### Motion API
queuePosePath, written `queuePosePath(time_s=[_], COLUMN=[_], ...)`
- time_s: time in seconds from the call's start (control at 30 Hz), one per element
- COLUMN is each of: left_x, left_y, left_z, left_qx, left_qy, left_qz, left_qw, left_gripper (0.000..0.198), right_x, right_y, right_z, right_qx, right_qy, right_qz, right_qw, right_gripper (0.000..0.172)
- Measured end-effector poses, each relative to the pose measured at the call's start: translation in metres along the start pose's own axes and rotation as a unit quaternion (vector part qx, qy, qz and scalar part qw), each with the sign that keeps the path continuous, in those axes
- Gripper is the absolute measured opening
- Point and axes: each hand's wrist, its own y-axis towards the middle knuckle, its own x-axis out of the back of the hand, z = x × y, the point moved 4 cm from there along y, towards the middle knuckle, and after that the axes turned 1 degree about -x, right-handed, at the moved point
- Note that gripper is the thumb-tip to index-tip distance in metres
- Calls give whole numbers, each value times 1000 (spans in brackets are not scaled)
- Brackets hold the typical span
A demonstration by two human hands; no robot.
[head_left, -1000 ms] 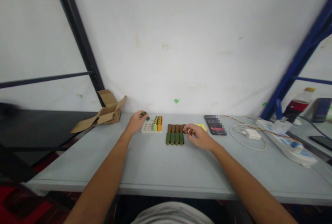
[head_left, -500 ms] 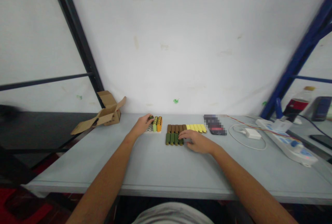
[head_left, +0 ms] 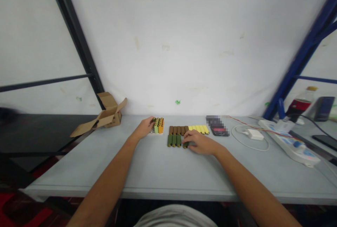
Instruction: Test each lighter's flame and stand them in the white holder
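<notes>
My left hand (head_left: 143, 128) rests at the white holder tray (head_left: 152, 132) near the wall, its fingers closed on a dark green piece (head_left: 153, 119) standing beside the light green and orange pieces (head_left: 159, 125). My right hand (head_left: 199, 142) lies to the right of a row of dark green cylinders (head_left: 173, 140), with its fingers curled round the end one (head_left: 185, 145), which sits a little apart from the row. Behind these lie a brown row (head_left: 178, 129) and a yellow row (head_left: 199, 129).
An open cardboard box (head_left: 108, 115) sits at the back left of the grey table (head_left: 158, 171). A dark phone (head_left: 217, 129), a white charger with its cable (head_left: 254, 134), a power strip (head_left: 291, 143) and a bottle (head_left: 300, 106) are on the right. The white wall stands close behind.
My left hand carried the dark green piece right and down onto the tray. My right hand left the yellow row, came toward me and closed on the last dark green cylinder, pulling it slightly away.
</notes>
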Motion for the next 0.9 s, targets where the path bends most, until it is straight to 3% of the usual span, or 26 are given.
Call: queuePosePath(time_s=[0.1, 0.23, 0.43, 0.57, 0.73, 0.9], left_x=[0, -2, -5, -5, -4, -4], left_y=[1, 2, 1, 0, 2, 5], left_z=[-3, -3, 6, 8, 10, 13], left_qx=[-1, 15, 74, 43, 36, 27], left_qy=[-14, -6, 21, 7, -14, -44], left_qz=[-9, -21, 1, 28, 9, 35], left_qw=[1000, 1000, 997, 999, 999, 998], left_gripper=[19, 16, 14, 19, 25, 34], right_x=[-1, -3, 8, 23, 36, 37], right_y=[-1, 0, 5, 4, -5, -10], right_z=[-1, -5, -3, -14, -34, -47], right_qx=[-7, -69, -83, -133, -188, -226], right_qy=[-22, -17, 121, 190, 207, 335], right_qz=[3, -23, -121, -230, -342, -397], right_qw=[1000, 997, 982, 945, 897, 824], right_gripper=[26, 19, 24, 35, 43, 46])
